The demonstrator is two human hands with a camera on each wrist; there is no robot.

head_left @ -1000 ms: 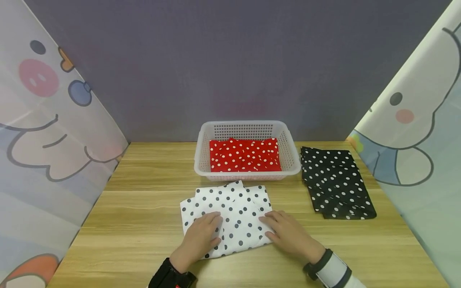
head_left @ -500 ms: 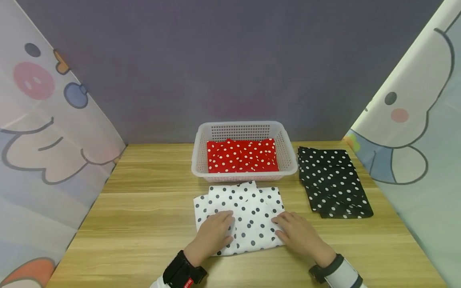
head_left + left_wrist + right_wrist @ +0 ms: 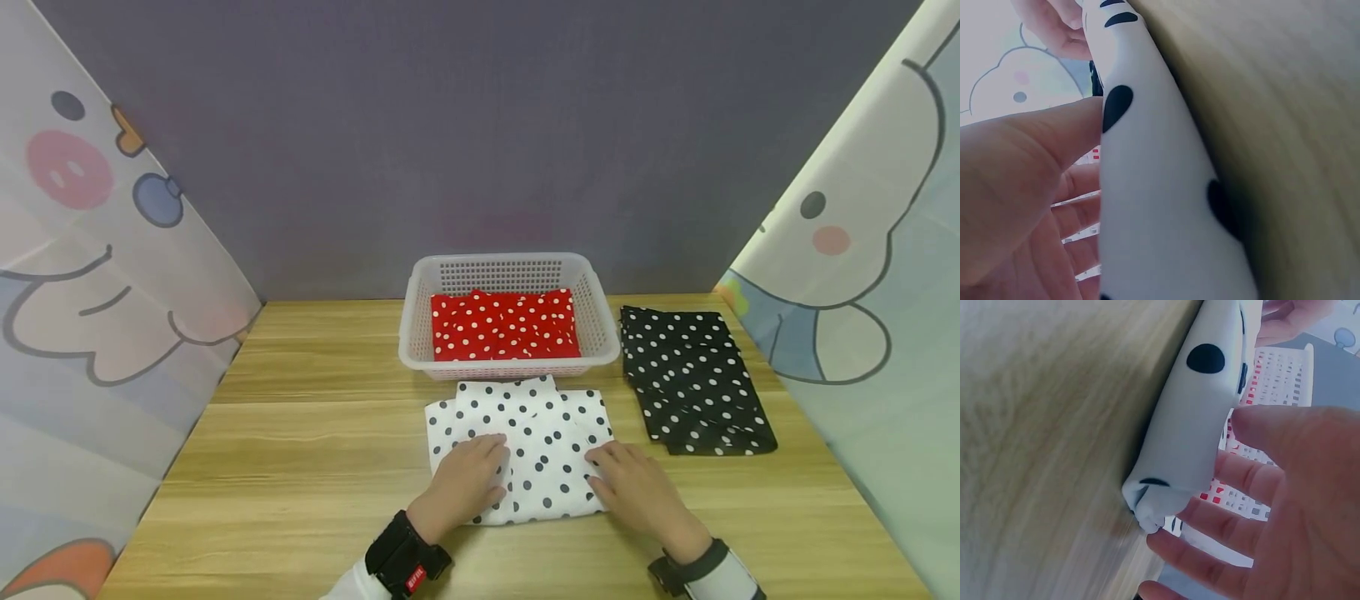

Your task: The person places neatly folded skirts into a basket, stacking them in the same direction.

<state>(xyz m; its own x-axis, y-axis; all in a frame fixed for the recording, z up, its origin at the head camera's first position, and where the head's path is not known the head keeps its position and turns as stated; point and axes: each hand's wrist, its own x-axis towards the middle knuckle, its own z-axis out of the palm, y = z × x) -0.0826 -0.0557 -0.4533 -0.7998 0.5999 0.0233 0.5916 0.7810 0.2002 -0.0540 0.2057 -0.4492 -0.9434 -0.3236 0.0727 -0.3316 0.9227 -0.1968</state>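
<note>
A folded white cloth with black dots (image 3: 546, 457) lies on the table in front of the basket. On its left part rests my left hand (image 3: 467, 483), thumb near the front fold. My right hand (image 3: 637, 490) touches the cloth's right edge, fingers spread over it. In the left wrist view, the left thumb (image 3: 1066, 128) lies against the thick rolled front fold. From the right wrist view, the right hand's fingers (image 3: 1216, 522) reach along the cloth's open side end, where inner layers show. The fingertips on top are partly hidden in both wrist views.
Behind the cloth stands a white plastic basket (image 3: 512, 367) holding a folded red cloth with white dots (image 3: 506, 325). To the right lies a folded black cloth with white dots (image 3: 697, 383). A grey panel (image 3: 480, 150) rises at the back of the wooden table (image 3: 300, 450).
Relative to the basket, the white dotted cloth has slid to the right and turned slightly straighter. Both hands have moved right along with it. The red and black cloths stay in place.
</note>
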